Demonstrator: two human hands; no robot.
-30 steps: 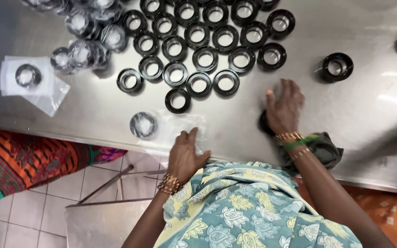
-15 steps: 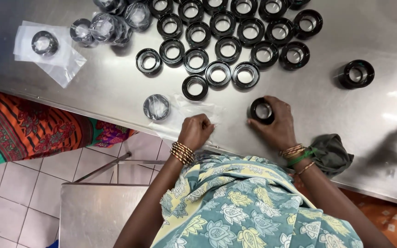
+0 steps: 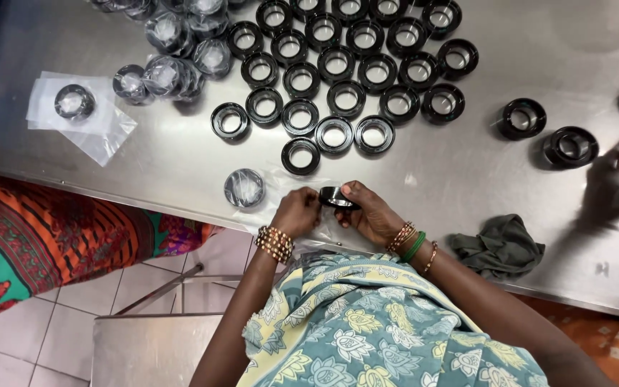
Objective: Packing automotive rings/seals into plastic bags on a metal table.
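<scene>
Head view: at the surface's [image 3: 467, 179] near edge, my right hand [image 3: 372, 213] grips a black ring [image 3: 336, 197] while my left hand [image 3: 296, 212] pinches its side.

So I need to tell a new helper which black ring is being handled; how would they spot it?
Start at the steel table and find its near edge. There the left hand and right hand meet around one black ring, the only one lifted and apart from the rows.

A shiny metal table [image 3: 467, 172] holds many black rings [image 3: 338, 79] set in rows. Some wrapped rings [image 3: 173, 43] sit in a pile. Clear bags [image 3: 84, 118] and a dark cloth [image 3: 499, 247] lie on it too.
</scene>
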